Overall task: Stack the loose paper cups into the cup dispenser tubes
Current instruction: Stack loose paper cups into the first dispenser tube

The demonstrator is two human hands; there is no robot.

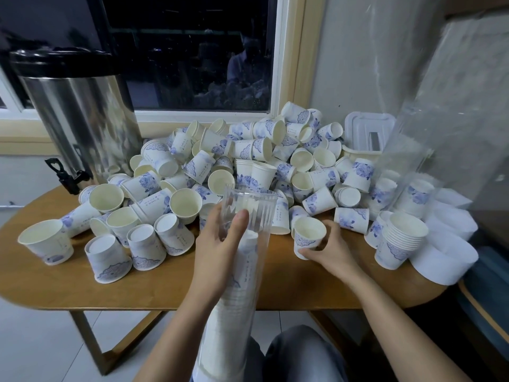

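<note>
Tube (249, 213), cups filling most of it, is wrapped in left hand (220, 244) grip, right hand (330, 250) grip curls round one cup (308, 235) on the surface (165, 285), huge loose pile (248, 161) behind, so most stacking looks undone.

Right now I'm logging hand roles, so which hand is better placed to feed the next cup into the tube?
The right hand: it grips an upright paper cup on the table, close to the tube's open mouth. The left hand holds the clear dispenser tube, so it is occupied.

Left hand (220, 244), right hand (330, 250): both curled
</note>
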